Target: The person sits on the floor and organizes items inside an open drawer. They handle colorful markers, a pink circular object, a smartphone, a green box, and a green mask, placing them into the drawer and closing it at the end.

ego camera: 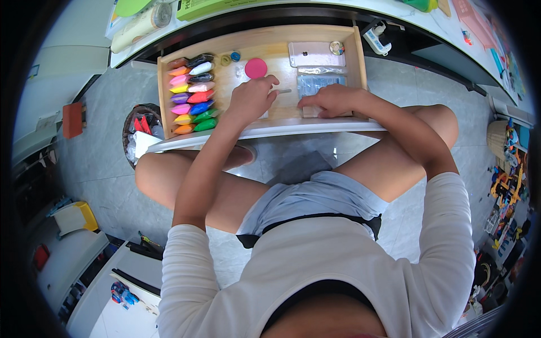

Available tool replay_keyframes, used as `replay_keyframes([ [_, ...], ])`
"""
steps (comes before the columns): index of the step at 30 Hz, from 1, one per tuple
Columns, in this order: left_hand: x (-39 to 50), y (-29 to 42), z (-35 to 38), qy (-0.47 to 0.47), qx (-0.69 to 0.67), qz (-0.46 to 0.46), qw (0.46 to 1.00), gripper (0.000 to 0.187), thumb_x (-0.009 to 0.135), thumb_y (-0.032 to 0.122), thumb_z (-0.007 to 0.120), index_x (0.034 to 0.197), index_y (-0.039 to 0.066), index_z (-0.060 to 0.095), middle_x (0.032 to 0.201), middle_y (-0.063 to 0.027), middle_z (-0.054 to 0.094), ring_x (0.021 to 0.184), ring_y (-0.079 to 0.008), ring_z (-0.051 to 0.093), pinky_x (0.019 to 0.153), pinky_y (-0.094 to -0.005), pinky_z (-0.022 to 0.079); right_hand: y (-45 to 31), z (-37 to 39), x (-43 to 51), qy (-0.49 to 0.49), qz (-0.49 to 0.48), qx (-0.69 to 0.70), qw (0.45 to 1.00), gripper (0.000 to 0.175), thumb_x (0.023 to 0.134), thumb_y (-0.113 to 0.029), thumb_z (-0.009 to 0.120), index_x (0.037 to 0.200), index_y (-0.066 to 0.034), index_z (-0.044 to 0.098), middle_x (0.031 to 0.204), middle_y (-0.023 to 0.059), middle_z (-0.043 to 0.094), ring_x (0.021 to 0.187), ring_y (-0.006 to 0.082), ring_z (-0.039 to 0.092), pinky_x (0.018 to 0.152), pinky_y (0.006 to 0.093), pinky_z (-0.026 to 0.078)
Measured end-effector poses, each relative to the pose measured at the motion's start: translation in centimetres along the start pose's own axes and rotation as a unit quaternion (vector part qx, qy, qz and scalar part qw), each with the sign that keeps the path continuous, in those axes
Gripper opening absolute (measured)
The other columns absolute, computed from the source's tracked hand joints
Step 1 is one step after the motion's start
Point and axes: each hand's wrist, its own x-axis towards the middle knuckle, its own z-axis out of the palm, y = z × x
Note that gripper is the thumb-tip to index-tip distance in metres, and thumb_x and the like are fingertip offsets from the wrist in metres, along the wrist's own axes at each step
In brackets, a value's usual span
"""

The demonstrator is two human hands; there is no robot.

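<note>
A wooden drawer (361, 63) is pulled out above my knees. My left hand (252, 98) hovers over its middle, fingers curved and apart, just below a pink disc (256, 67). A short grey stick (285, 91) lies beside that thumb. My right hand (334, 100) reaches to the drawer's front right, its fingers spread and touching a small beige packet (310, 112), partly covered. Behind it lie a light blue packet (315, 83), a clear strip packet (321, 70) and a pale smartphone (312, 55) with a round ornament (337, 48).
Two columns of colourful soft pouches (200, 96) fill the drawer's left side, near two tape rolls (235, 56). A waste basket (131, 122) stands left. Behind is a tabletop (270, 3); a power strip (377, 40) hangs right. Toys (507, 186) crowd the far right.
</note>
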Motion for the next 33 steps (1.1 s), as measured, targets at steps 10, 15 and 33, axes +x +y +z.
replay_keyframes([
  [10, 0.8, -0.5, 0.3, 0.076, 0.006, -0.067, 0.995, 0.015, 0.087, 0.018, 0.056, 0.097, 0.016, 0.067, 0.086, -0.0116, 0.070, 0.081, -0.0342, 0.066, 0.071, -0.0466, 0.053, -1.2, -0.3, 6.9, 0.222, -0.112, -0.112, 0.962, 0.040, 0.079, -0.018, 0.065, 0.118, -0.0092, 0.059, 0.115, 0.0122, 0.059, 0.109, 0.0305, 0.055, 0.089, 0.0417, 0.049],
  [15, 0.7, -0.1, -0.1, 0.087, 0.018, -0.091, 0.992, 0.014, 0.086, 0.017, 0.055, 0.092, 0.015, 0.067, 0.084, -0.0139, 0.069, 0.080, -0.0357, 0.066, 0.071, -0.0472, 0.053, -3.2, 0.5, 10.7, 0.132, -0.015, -0.108, 0.985, 0.028, 0.077, -0.014, 0.064, 0.102, -0.0032, 0.065, 0.110, 0.0161, 0.061, 0.108, 0.0310, 0.056, 0.087, 0.0411, 0.050],
  [33, -1.7, -0.6, -1.9, 0.190, -0.004, -0.036, 0.981, 0.009, 0.084, 0.018, 0.060, 0.089, 0.011, 0.062, 0.081, -0.0105, 0.067, 0.075, -0.0321, 0.066, 0.065, -0.0439, 0.052, -0.7, -2.5, 16.4, 0.288, 0.028, -0.091, 0.953, 0.045, 0.073, -0.021, 0.070, 0.115, -0.0121, 0.057, 0.118, 0.0153, 0.054, 0.115, 0.0345, 0.050, 0.094, 0.0408, 0.045],
])
